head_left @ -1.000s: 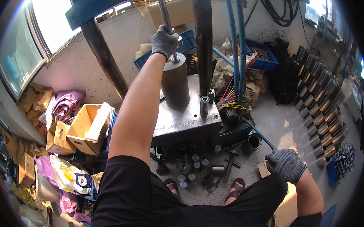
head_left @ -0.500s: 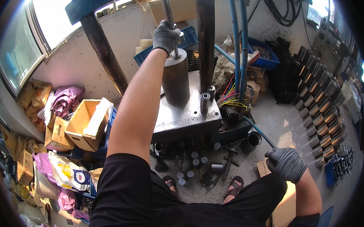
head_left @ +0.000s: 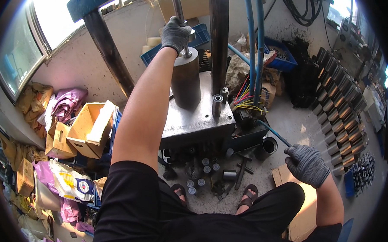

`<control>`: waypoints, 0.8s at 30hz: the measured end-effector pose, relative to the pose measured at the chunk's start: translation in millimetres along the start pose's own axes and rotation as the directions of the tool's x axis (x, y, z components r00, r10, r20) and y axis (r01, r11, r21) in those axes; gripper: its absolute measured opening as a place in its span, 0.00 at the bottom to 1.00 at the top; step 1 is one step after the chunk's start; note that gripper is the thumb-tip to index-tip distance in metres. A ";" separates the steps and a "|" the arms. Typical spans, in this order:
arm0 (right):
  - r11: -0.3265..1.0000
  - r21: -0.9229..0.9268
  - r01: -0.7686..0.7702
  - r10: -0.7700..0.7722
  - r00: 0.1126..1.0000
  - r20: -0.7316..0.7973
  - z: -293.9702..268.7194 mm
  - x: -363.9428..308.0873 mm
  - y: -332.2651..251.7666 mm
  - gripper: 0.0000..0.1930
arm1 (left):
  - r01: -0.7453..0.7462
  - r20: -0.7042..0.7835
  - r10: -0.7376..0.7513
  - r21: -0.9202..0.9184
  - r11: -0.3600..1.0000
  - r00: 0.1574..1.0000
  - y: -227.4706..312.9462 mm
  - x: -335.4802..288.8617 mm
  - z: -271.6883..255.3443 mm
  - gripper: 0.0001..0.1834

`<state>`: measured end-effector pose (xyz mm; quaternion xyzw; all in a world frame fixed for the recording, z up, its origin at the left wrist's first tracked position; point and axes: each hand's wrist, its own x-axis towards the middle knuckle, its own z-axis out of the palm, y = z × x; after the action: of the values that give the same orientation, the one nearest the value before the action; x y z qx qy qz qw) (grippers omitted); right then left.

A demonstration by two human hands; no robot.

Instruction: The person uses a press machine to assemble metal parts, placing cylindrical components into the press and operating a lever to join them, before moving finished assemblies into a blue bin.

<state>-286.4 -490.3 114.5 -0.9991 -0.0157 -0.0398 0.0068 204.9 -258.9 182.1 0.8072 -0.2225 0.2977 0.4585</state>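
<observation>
Far left: crumpled purple plastic sheeting (head_left: 68, 102), then open-topped brown cardboard box (head_left: 83, 138). Below, white plastic sack (head_left: 72, 182) with yellow print and round blue emblem; lettering too small to read. Past these, round dark metal column (head_left: 108, 48), slanted in view.

Mid-view: grey knit-gloved left hand (head_left: 176, 35), arm extended, fingers closed around smooth shiny steel rod (head_left: 176, 5). Directly beneath, at rod's lower end, thick dull-grey metal cylinder (head_left: 186, 81); upright on flat, bright-scuffed steel machine bed (head_left: 181, 121), with flat round top and plain side, darker lower down. Under front edge, on grey speckled floor (head_left: 207, 206): small grey capped cylinders (head_left: 190, 183), short metal sleeve (head_left: 229, 175) on its side, dark hammer (head_left: 241, 175).

Rightward: small dark hollow tube (head_left: 217, 107) standing near bed's front-right corner, tall blue pipes (head_left: 260, 50), thin red and yellow wires (head_left: 249, 105). Slim blue lever (head_left: 275, 133), slanting down into grey knit-gloved right hand (head_left: 308, 165); fingers curled tight on lever end. Far right: stacked rows of glossy metal cylinders (head_left: 343, 123).
</observation>
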 end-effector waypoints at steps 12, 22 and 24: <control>0.999 -0.050 -0.008 -0.031 0.686 -0.727 -58.4 177.8 52.0 0.10 | 0.040 0.033 -0.037 -0.108 0.993 0.999 3.6 -4.7 -2.0 0.09; 0.989 0.006 -0.149 0.118 0.762 -0.636 -64.6 176.1 59.8 0.11 | 0.110 0.088 -0.094 -0.958 0.264 0.992 32.1 -147.2 -16.0 0.14; 0.989 -0.035 -0.147 0.093 0.776 -0.624 -63.7 168.6 59.3 0.11 | 0.213 0.178 -0.196 -0.961 0.178 0.964 30.3 -211.7 -26.8 0.14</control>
<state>-121.5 -545.3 190.7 -0.9287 0.0526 -0.3661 -0.0267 25.2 -231.8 66.3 0.3638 -0.2531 0.0222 0.8961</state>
